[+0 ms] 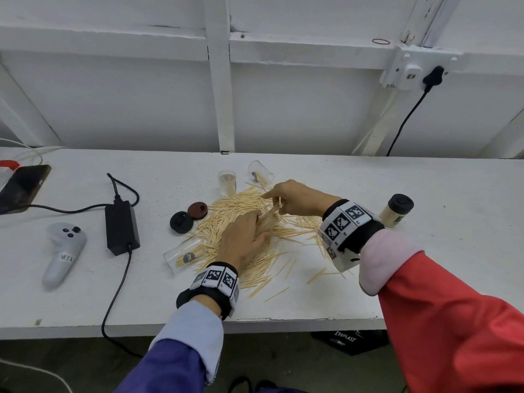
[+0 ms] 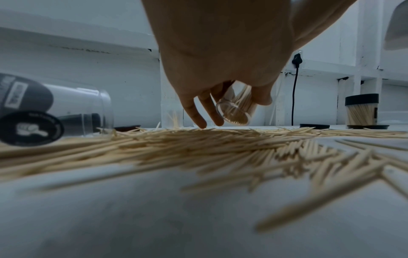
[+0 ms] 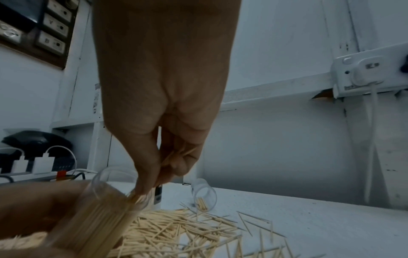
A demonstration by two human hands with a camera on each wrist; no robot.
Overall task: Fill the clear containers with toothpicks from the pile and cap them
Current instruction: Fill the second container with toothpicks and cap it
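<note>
A loose pile of toothpicks (image 1: 243,211) covers the middle of the white table (image 1: 425,265). My left hand (image 1: 255,231) grips a tilted clear container (image 1: 268,219) mostly full of toothpicks, its base showing in the left wrist view (image 2: 235,111). My right hand (image 1: 276,201) pinches a small bunch of toothpicks (image 3: 176,156) at the container's mouth (image 3: 114,185). One clear container (image 1: 226,182) stands upright behind the pile. Two more lie on their sides (image 1: 261,171) (image 1: 184,255). A dark red cap (image 1: 197,209) and a black cap (image 1: 181,221) lie left of the pile.
A filled, black-capped container (image 1: 395,211) stands at the right. To the left lie a black power adapter (image 1: 122,228) with its cable, a grey controller (image 1: 63,251) and a phone (image 1: 21,188). The table's front edge (image 1: 255,324) runs just behind my left wrist.
</note>
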